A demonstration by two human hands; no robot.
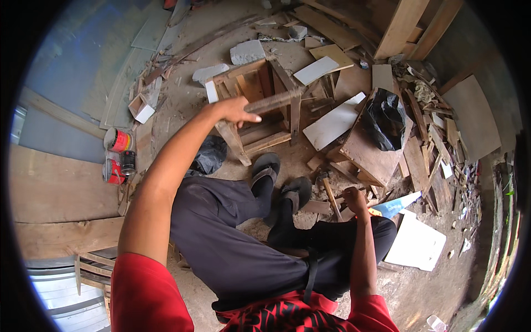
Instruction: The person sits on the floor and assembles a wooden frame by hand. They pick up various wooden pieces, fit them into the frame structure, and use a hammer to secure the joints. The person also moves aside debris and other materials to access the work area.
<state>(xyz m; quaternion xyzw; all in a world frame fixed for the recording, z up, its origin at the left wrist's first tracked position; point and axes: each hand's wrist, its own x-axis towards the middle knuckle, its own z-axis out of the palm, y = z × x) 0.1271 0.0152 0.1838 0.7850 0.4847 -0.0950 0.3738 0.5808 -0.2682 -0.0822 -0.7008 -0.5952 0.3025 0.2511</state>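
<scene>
A small wooden frame like a stool or box (268,145) stands tilted on the floor in front of my feet, its inside open to view. My left hand (239,110) is closed round its near top rail, thumb along the side toward me. My right hand (354,200) is a closed fist above my right knee; what it holds, if anything, is hidden. Just right of that fist lies a handsaw (395,205) with a blue blade and orange-yellow handle, partly behind my forearm. To the fist's left, a hammer (331,196) with a wooden handle leans among scraps.
A brown board (359,157) bears a black plastic bag (385,119). White panels (332,124) and many wood offcuts lie at right. Paint cans (117,140) stand at left by a wall. Another black bag (210,154) sits beside my left leg. Stone blocks (247,52) lie behind the frame.
</scene>
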